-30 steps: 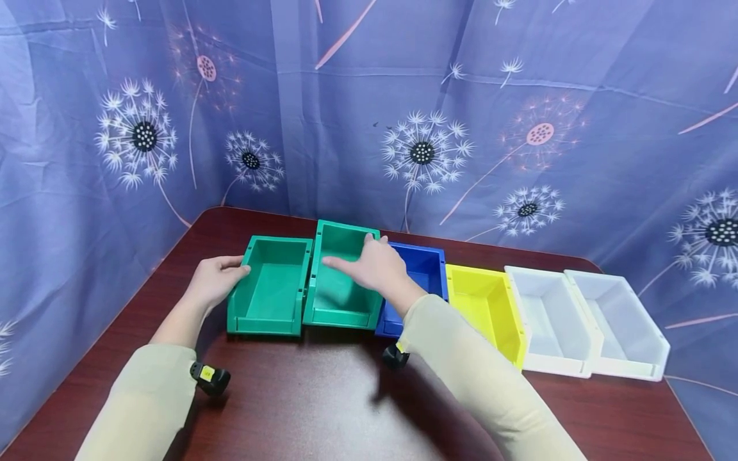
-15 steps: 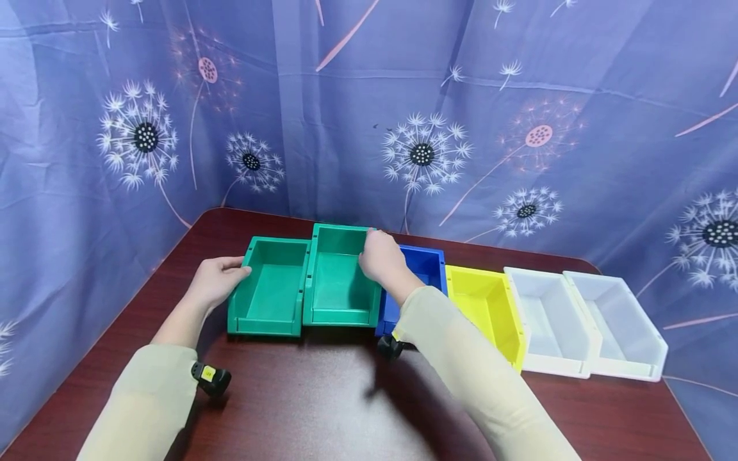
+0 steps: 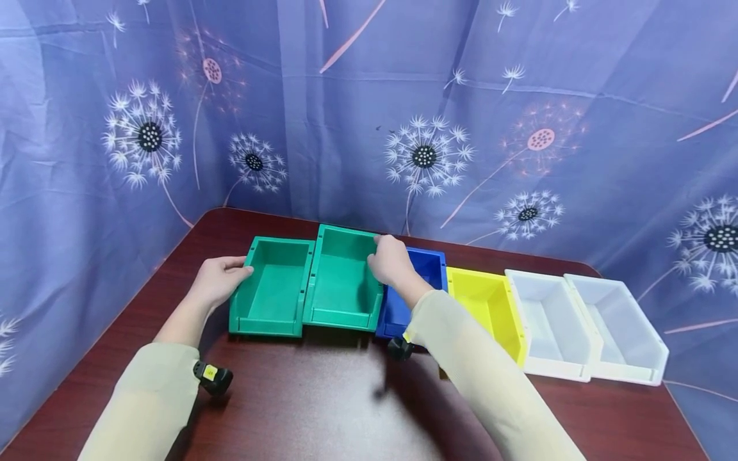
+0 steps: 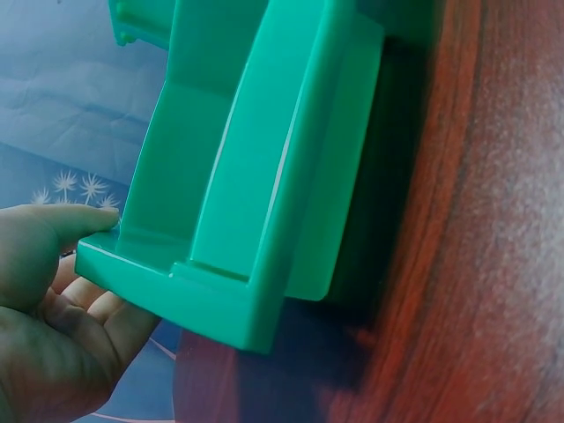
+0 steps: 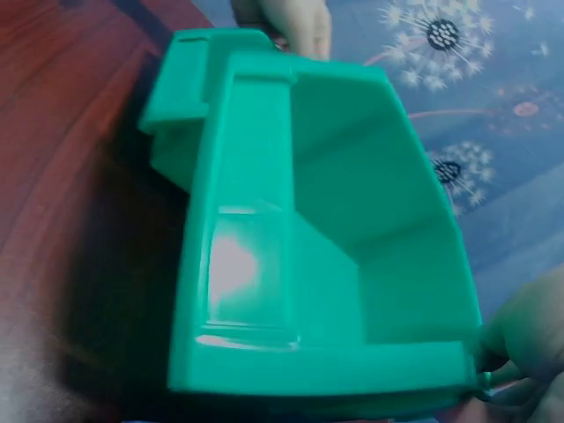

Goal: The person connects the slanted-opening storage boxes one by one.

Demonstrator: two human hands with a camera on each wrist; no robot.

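Observation:
My left hand (image 3: 212, 283) pinches the left rim of the leftmost green storage bin (image 3: 266, 327). In the left wrist view its thumb lies over the rim of that green bin (image 4: 167, 286), with the fingers beneath on the outer side. Beside it stands a second green bin (image 3: 339, 318), set slightly farther back. My right hand (image 3: 392, 261) grips this one by its right rim, fingers curled. The right wrist view shows the second green bin (image 5: 251, 176) from its low front, with my right hand (image 5: 533, 339) at the rim on the lower right.
A blue bin (image 3: 394, 328) sits right of the green pair, partly behind my right hand. Farther right follow a yellow bin (image 3: 515, 333) and two white bins (image 3: 556, 369), in a row on the dark red table (image 3: 288, 397). A blue dandelion-print curtain (image 3: 346, 128) hangs behind.
My right hand's thumb and fingers, spread over the second green bin a second ago, have closed on its right rim. That bin has shifted slightly; my left hand holds still.

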